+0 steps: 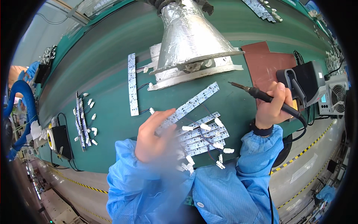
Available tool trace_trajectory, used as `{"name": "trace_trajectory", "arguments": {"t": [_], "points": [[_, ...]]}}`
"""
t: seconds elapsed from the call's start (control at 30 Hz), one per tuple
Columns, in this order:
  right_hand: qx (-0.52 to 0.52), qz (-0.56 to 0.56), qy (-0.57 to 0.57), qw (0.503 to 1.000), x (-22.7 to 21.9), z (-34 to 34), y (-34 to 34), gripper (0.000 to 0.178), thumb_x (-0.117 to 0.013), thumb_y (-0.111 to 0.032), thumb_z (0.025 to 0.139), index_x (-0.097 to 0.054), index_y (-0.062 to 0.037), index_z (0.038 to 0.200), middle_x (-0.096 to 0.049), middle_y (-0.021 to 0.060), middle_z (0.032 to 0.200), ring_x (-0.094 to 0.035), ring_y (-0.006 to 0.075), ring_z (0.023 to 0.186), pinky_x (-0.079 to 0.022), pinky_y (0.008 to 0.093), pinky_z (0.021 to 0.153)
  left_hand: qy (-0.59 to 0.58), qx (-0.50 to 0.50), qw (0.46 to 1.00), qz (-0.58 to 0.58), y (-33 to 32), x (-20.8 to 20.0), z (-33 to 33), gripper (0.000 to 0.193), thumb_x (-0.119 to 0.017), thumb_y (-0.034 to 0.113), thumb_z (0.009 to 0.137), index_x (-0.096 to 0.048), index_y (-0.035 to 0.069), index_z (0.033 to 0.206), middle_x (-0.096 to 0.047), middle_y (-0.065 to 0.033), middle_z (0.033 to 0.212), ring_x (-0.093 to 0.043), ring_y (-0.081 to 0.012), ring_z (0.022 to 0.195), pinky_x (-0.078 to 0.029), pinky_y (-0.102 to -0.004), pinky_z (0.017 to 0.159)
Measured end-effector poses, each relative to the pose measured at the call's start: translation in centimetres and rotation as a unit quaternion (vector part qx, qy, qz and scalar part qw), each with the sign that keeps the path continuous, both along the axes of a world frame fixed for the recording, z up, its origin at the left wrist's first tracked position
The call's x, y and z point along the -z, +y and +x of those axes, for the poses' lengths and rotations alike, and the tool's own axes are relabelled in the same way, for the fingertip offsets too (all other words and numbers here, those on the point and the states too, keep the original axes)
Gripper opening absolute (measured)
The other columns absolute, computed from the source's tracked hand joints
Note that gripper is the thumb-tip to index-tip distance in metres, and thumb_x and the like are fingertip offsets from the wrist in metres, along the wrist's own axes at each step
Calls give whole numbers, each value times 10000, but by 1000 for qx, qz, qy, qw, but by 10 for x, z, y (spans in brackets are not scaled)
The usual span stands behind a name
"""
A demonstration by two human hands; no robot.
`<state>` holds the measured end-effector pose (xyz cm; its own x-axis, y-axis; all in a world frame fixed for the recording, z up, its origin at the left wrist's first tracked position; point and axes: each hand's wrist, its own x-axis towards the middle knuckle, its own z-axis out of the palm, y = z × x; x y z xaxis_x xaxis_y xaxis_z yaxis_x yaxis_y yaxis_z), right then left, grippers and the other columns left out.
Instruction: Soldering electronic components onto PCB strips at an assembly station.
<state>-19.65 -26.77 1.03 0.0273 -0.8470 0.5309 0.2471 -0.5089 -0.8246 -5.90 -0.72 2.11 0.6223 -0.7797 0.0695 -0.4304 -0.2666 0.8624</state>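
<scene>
My left hand (151,136) is closed on the near end of a white LED circuit strip (197,100), which slants up to the right. A grey-blue blur covers part of this hand and sleeve. In my right hand (275,106) is a soldering iron (257,93), gripped like a pen. Its metal tip points left, apart from the strip's far end. Just below the held strip lies a stack of similar strips (207,136) with wires and white connectors. Left of my left hand, another strip (132,84) lies lengthwise on the green mat.
A foil-covered fume hood (190,35) stands at the back centre. At right are a brown sheet (266,63), a dark iron holder (294,87) and a grey power unit (332,98). More strips (81,121) and a small black box (59,142) lie at left.
</scene>
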Motion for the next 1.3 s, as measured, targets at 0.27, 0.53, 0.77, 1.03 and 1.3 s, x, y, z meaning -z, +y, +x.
{"name": "trace_trajectory", "arguments": {"t": [0.27,0.53,0.77,1.03,1.3], "points": [[-10,15,14,1000,4,-1,-3,388,-592,-75,928,-426,-16,582,-445,24,560,-394,79,508,-292,239,472,337,-2,940,46,6,-18,20,420,-657,10,921,-548,-1,1327,-676,-80,1003,-504,-34,590,-383,-194,491],[7,-28,15,999,3,5,-3,374,-596,-79,938,-459,-14,596,-467,14,558,-414,71,509,-326,226,473,19,38,993,109,16,-29,10,330,-718,59,886,-643,-35,1193,-709,-118,966,-667,-181,881,-528,-304,816],[9,-17,-11,1000,4,1,-8,397,-580,-80,943,-410,-44,586,-443,10,547,-359,57,463,-238,223,421,56,6,996,73,73,-40,11,309,-662,46,909,-628,-51,1200,-701,-80,890,-644,-112,756,-505,-261,694],[1,-24,-13,1000,3,4,-5,383,-577,-73,939,-419,-43,591,-452,15,556,-371,61,466,-246,230,419,65,-229,971,-18,94,-25,55,293,-620,158,978,-619,-18,1212,-642,-33,863,-561,-70,719,-439,-223,640],[-19,3,-5,1000,11,1,-8,365,-578,-75,938,-441,-34,603,-478,22,570,-385,64,459,-261,225,406,-336,-216,904,151,47,29,78,370,-632,239,955,-619,-5,1233,-591,-163,1227,-552,-335,1107,-421,-416,951]]}}
